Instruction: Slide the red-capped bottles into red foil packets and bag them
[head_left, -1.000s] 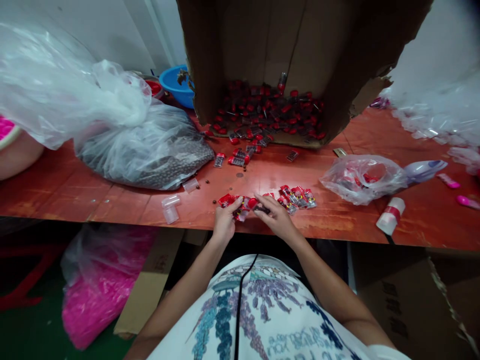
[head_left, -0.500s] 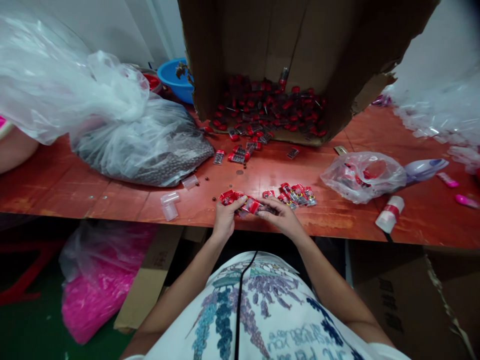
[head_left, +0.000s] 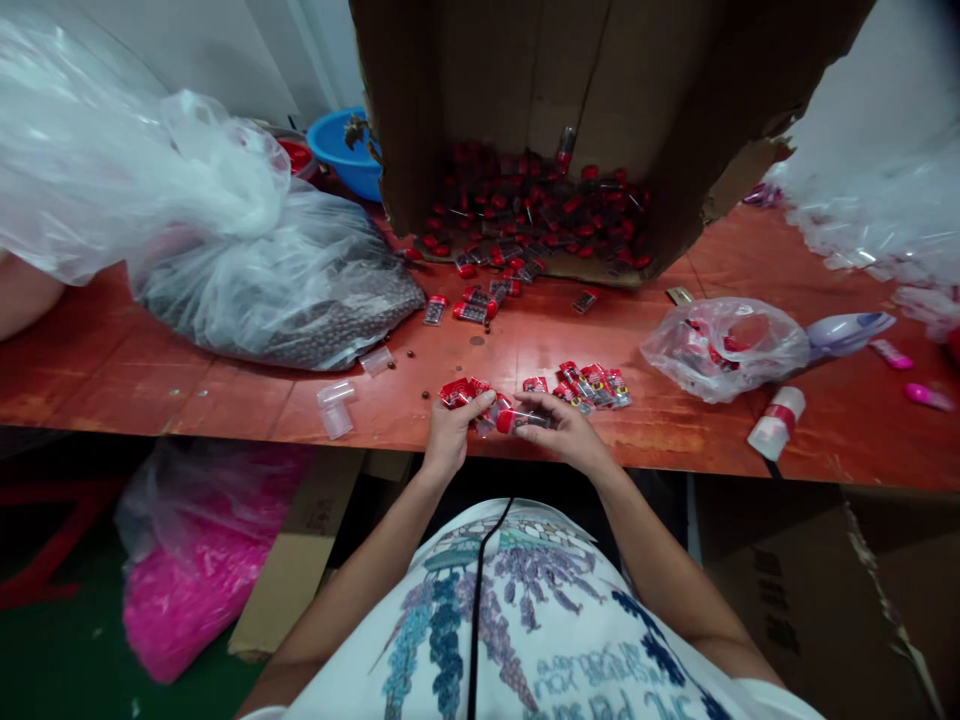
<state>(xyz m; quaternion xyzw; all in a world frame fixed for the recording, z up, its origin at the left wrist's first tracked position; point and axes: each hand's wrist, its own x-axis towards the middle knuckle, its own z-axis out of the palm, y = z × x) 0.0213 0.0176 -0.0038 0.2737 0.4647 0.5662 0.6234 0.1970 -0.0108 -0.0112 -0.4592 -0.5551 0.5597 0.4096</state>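
Note:
My left hand [head_left: 451, 430] is closed on several small red printed packets [head_left: 459, 392], its thumb pressed on top of them. My right hand [head_left: 559, 425] grips a small clear tube with a red cap [head_left: 506, 420] and dark beads inside. The tube's capped end points left and meets the packets in my left hand; whether it is inside one I cannot tell. Just beyond my right hand lies a row of red and clear packets [head_left: 592, 385]. A few loose dark beads [head_left: 425, 395] lie left of my hands.
A big cardboard box [head_left: 630, 120] at the back holds a heap of red-capped tubes [head_left: 540, 210], some spilled onto the red table [head_left: 247, 400]. Left stands a plastic bag of dark beads [head_left: 300, 300]; empty clear tubes [head_left: 336, 410] lie nearby. A clear bag [head_left: 727, 345] and white roll [head_left: 776, 422] are right.
My right hand has drawn slightly away from the packets, and more of the tube's red cap shows between my hands. My left hand keeps its grip. The whole view has shifted a little.

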